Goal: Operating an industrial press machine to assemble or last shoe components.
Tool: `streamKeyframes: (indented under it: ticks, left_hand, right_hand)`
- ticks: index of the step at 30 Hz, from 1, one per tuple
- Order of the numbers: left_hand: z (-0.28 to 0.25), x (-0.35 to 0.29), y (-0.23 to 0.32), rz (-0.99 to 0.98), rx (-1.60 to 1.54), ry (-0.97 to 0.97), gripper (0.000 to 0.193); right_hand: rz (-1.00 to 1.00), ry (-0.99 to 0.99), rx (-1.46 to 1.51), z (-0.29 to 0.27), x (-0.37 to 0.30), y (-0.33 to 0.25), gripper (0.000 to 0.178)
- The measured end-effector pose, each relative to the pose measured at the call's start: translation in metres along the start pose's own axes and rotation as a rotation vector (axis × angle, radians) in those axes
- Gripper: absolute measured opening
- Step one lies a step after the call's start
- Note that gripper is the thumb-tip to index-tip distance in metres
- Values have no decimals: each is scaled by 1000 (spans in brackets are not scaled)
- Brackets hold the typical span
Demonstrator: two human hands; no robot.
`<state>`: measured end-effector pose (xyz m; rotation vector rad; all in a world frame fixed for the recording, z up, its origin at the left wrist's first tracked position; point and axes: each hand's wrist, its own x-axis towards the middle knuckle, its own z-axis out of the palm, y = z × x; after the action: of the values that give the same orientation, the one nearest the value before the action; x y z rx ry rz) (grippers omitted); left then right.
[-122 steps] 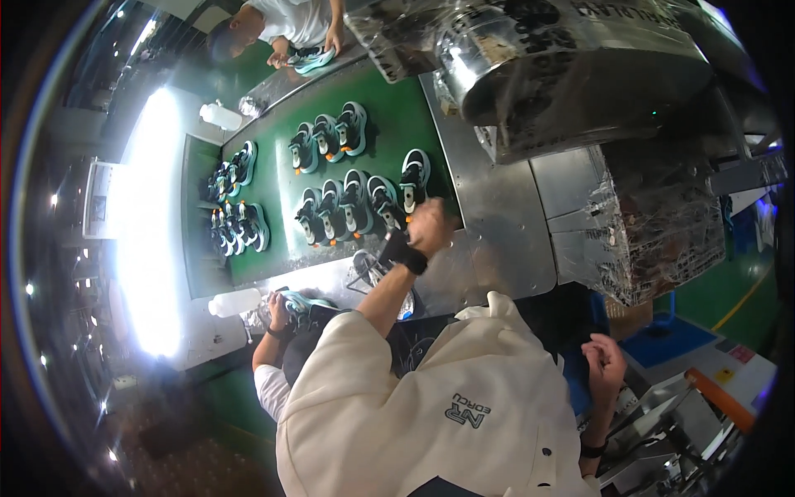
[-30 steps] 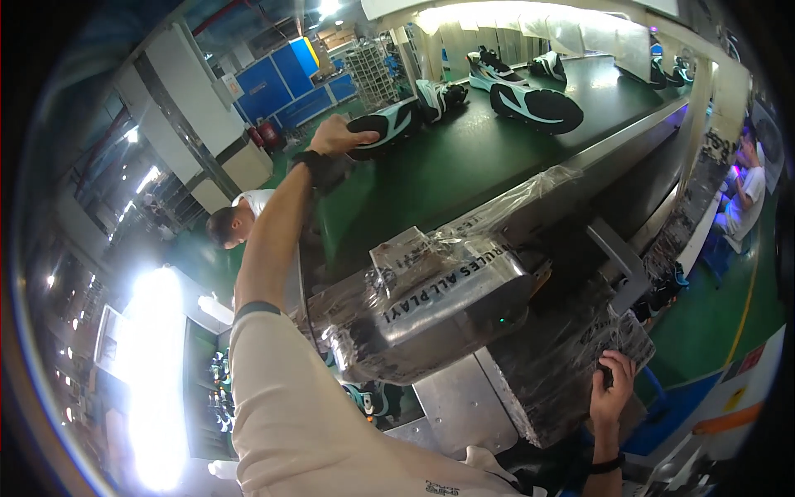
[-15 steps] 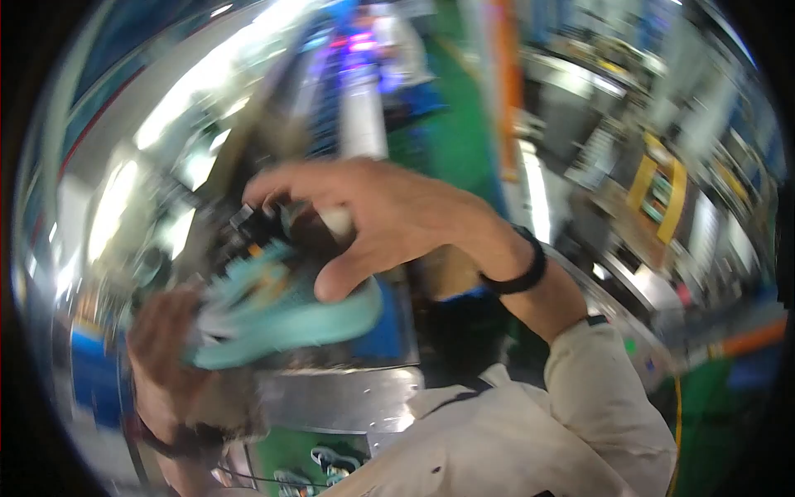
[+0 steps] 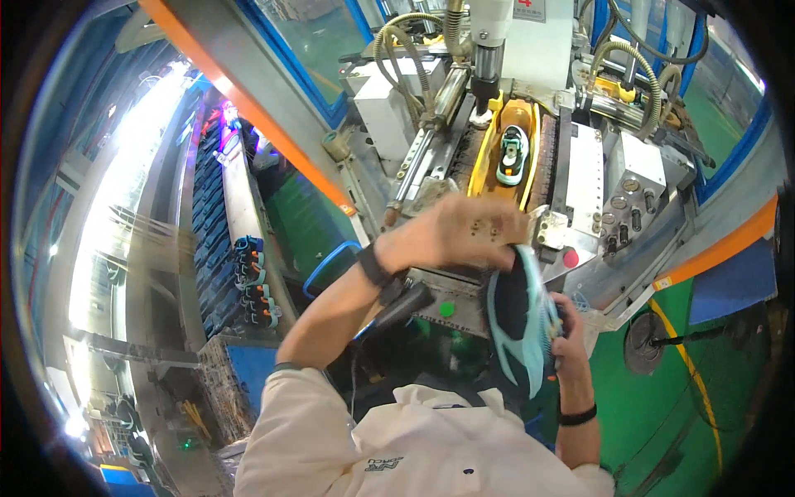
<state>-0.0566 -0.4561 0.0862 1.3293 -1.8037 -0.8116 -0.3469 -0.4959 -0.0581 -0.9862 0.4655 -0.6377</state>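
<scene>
A sneaker (image 4: 520, 327) with a mint and black sole is held up in front of me, its sole showing and its upper mostly hidden. My right hand (image 4: 568, 338) is closed around its right side, fingers curled over the upper. At its far end is my left hand (image 4: 464, 232), smeared by motion. The left thumb lies by the sole's tip, and whether it grips cannot be made out. Beyond my hands, another mint and black shoe (image 4: 513, 156) sits in a yellow-edged holder (image 4: 534, 157) of a machine.
Metal cylinders (image 4: 431, 132) and hoses flank the holder. A red button (image 4: 570, 258) and a green button (image 4: 447, 309) are on the machine's front. To the left runs a dark conveyor (image 4: 219, 215) with several shoes (image 4: 257, 282). An orange-edged frame (image 4: 248, 108) stands between conveyor and machine.
The view has swung from the bench on the left to the machine. The sneaker came along, turning from side-on to sole toward me. My left hand has moved to its far end.
</scene>
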Motion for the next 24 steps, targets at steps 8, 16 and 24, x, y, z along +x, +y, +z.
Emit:
streamKeyframes:
  ticks: [8, 16, 24]
  left_hand:
    - [20, 180, -242, -685, -29, 611, 59]
    - [53, 241, -336, -897, 142, 429, 86]
    - [-18, 137, -235, -891, -653, 286, 30]
  right_hand:
    - [-410, 612, -140, -82, -2, -63, 83]
    - [-532, 913, -338, -87, -7, -88, 73]
    - [-449, 747, -1083, -77, 190, -170, 43]
